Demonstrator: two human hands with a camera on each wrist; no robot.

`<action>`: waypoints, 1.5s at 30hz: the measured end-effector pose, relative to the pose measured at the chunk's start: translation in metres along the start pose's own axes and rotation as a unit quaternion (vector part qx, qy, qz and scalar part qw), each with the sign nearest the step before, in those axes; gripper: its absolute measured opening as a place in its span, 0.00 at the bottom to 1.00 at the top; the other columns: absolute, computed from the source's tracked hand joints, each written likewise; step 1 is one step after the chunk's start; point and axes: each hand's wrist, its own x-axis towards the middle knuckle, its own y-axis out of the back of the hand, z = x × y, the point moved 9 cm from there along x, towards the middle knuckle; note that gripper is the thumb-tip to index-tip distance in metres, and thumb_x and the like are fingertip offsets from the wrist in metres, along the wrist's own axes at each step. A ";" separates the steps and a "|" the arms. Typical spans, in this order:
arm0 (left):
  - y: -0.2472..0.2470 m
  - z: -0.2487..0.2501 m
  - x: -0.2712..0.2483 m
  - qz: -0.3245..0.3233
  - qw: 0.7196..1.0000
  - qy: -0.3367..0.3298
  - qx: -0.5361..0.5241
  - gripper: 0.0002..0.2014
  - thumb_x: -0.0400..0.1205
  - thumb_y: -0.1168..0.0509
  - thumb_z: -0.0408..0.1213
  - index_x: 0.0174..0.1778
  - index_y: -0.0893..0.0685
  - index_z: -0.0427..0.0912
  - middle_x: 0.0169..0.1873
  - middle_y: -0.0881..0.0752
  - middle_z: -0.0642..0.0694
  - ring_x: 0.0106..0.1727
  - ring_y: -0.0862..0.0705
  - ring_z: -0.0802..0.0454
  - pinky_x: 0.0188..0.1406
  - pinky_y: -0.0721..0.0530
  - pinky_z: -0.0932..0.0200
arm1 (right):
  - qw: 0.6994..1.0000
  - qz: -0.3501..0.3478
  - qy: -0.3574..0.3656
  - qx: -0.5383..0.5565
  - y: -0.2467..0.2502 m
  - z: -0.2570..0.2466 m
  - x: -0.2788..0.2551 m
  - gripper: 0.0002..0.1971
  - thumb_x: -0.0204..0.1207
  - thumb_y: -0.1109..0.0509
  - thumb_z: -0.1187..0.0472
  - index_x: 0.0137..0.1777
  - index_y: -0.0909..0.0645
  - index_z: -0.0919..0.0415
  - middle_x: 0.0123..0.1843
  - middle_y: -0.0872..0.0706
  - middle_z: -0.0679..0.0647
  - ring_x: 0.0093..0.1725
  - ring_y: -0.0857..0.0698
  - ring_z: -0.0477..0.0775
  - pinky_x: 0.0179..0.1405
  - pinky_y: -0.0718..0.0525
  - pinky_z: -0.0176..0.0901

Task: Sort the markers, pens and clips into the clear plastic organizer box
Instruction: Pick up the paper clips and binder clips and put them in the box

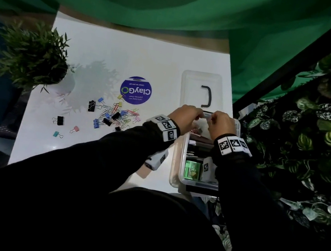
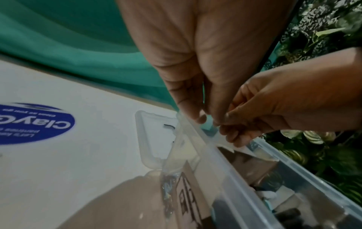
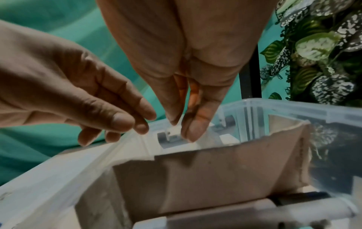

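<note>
The clear organizer box [image 1: 176,165] stands open at the table's right edge, with cardboard dividers [image 3: 215,178], dark items and a green item [image 1: 192,170] inside. Both hands meet over its far rim [image 2: 225,170]. My left hand [image 1: 200,115] and right hand [image 1: 211,118] each pinch a small clear piece between them; I cannot tell what it is. In the wrist views the left fingertips [image 2: 199,119] and the right thumb and forefinger [image 3: 182,128] nearly touch just above the rim [image 3: 293,105]. A pile of coloured paper clips and binder clips [image 1: 115,116] lies on the white table to the left.
The box's clear lid [image 1: 192,81] with a black handle lies beyond the box. Stray binder clips, black [image 1: 60,120], pink [image 1: 74,129] and teal [image 1: 57,134], sit nearer me. A potted plant [image 1: 37,58] stands at the left, a round blue sticker [image 1: 136,90] mid-table, and foliage [image 1: 312,140] on the right.
</note>
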 end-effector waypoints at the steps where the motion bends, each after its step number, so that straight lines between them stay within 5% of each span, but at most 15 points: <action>1: 0.007 -0.006 -0.006 0.016 1.000 -0.001 -0.008 0.14 0.78 0.29 0.35 0.60 0.17 0.41 0.54 0.14 0.44 0.52 0.16 0.48 0.52 0.22 0.58 | 1.000 0.008 0.007 -0.001 0.002 -0.003 -0.002 0.07 0.78 0.36 0.66 0.47 0.15 0.63 0.49 0.11 0.62 0.53 0.15 0.64 0.50 0.19 0.48; 5: 0.028 -0.072 -0.047 0.050 0.996 0.070 -0.011 0.06 0.77 0.29 0.35 0.48 0.17 0.42 0.45 0.14 0.45 0.45 0.17 0.48 0.44 0.22 0.57 | 0.995 0.012 0.088 0.054 -0.005 -0.042 -0.015 0.06 0.78 0.34 0.67 0.49 0.16 0.60 0.51 0.13 0.58 0.50 0.14 0.58 0.52 0.16 0.45; 11: 0.009 -0.202 -0.134 -0.047 0.971 0.223 0.070 0.07 0.77 0.31 0.35 0.36 0.23 0.47 0.37 0.14 0.48 0.44 0.15 0.43 0.41 0.21 0.54 | 0.954 -0.197 0.223 -0.037 -0.125 -0.145 -0.068 0.09 0.78 0.33 0.61 0.58 0.21 0.57 0.57 0.19 0.58 0.55 0.17 0.60 0.55 0.20 0.50; 14: -0.010 -0.240 -0.173 -0.099 0.954 0.259 0.115 0.05 0.77 0.34 0.37 0.38 0.24 0.49 0.44 0.15 0.46 0.48 0.17 0.42 0.39 0.24 0.55 | 0.918 -0.270 0.255 -0.139 -0.190 -0.157 -0.095 0.14 0.78 0.35 0.64 0.63 0.25 0.61 0.60 0.23 0.62 0.58 0.18 0.67 0.52 0.21 0.54; 18: -0.030 -0.255 -0.202 -0.103 0.956 0.250 0.114 0.12 0.78 0.30 0.41 0.54 0.22 0.43 0.53 0.23 0.43 0.52 0.20 0.41 0.45 0.24 0.52 | 0.905 -0.280 0.256 -0.194 -0.230 -0.141 -0.097 0.22 0.76 0.34 0.71 0.70 0.30 0.65 0.64 0.27 0.65 0.61 0.20 0.67 0.50 0.21 0.54; 27: -0.043 -0.246 -0.201 -0.060 0.986 0.123 0.096 0.02 0.82 0.38 0.33 0.45 0.21 0.39 0.47 0.24 0.39 0.49 0.24 0.40 0.42 0.24 0.50 | 0.910 -0.269 0.258 -0.182 -0.255 -0.125 -0.087 0.06 0.79 0.33 0.67 0.54 0.21 0.65 0.56 0.24 0.61 0.51 0.16 0.64 0.44 0.20 0.49; 30: -0.031 -0.236 -0.182 -0.029 0.985 0.089 0.144 0.04 0.82 0.39 0.31 0.48 0.20 0.37 0.52 0.23 0.39 0.52 0.25 0.39 0.47 0.21 0.45 | 0.916 -0.272 0.238 -0.174 -0.258 -0.124 -0.081 0.07 0.78 0.34 0.67 0.55 0.20 0.64 0.58 0.24 0.60 0.51 0.16 0.63 0.43 0.21 0.47; 33: -0.023 -0.221 -0.155 -0.027 0.979 0.034 0.198 0.08 0.74 0.33 0.25 0.46 0.20 0.39 0.54 0.21 0.39 0.47 0.22 0.36 0.32 0.27 0.51 | 0.935 -0.262 0.197 -0.136 -0.252 -0.125 -0.068 0.10 0.80 0.37 0.63 0.57 0.20 0.67 0.58 0.22 0.62 0.53 0.16 0.65 0.50 0.20 0.49; 39: -0.010 -0.233 -0.154 -0.008 0.976 0.002 0.216 0.09 0.70 0.29 0.23 0.40 0.21 0.38 0.42 0.19 0.40 0.39 0.20 0.38 0.30 0.21 0.48 | 0.963 -0.183 0.186 -0.065 -0.224 -0.151 -0.024 0.09 0.80 0.37 0.61 0.52 0.21 0.66 0.54 0.21 0.63 0.51 0.17 0.65 0.50 0.19 0.51; 42: -0.008 -0.240 -0.158 0.007 0.978 -0.007 0.210 0.06 0.74 0.32 0.24 0.41 0.21 0.38 0.45 0.18 0.38 0.42 0.19 0.37 0.37 0.19 0.45 | 0.968 -0.144 0.196 -0.056 -0.214 -0.166 0.002 0.08 0.80 0.37 0.60 0.52 0.20 0.65 0.55 0.22 0.62 0.54 0.19 0.62 0.51 0.17 0.53; 45: 0.006 -0.234 -0.140 0.040 0.980 0.006 0.193 0.07 0.73 0.31 0.25 0.44 0.18 0.36 0.61 0.18 0.35 0.57 0.18 0.35 0.50 0.17 0.45 | 0.972 -0.131 0.189 -0.056 -0.214 -0.180 0.024 0.09 0.81 0.37 0.60 0.53 0.21 0.66 0.57 0.20 0.64 0.57 0.20 0.64 0.52 0.19 0.53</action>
